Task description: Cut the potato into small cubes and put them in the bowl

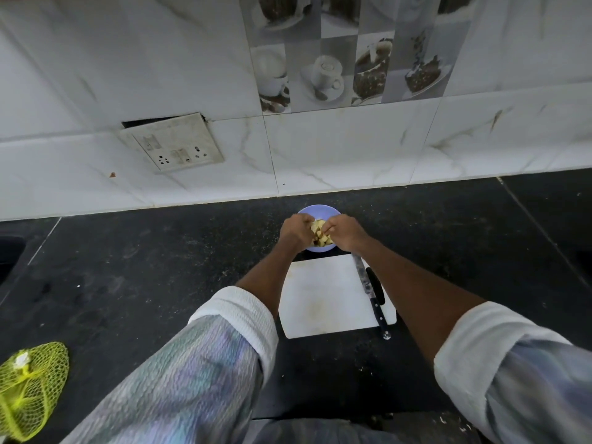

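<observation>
A small light-blue bowl stands on the black counter just beyond the white cutting board. Pale yellow potato cubes show between my two hands above the bowl. My left hand and my right hand are cupped together over the bowl, fingers curled round the cubes. Most of the bowl's inside is hidden by my hands. A black-handled knife lies along the board's right edge, blade pointing toward the bowl.
The board's surface holds only the knife. A yellow-green mesh bag lies at the near left of the counter. A tiled wall with a switch-and-socket plate rises right behind the bowl.
</observation>
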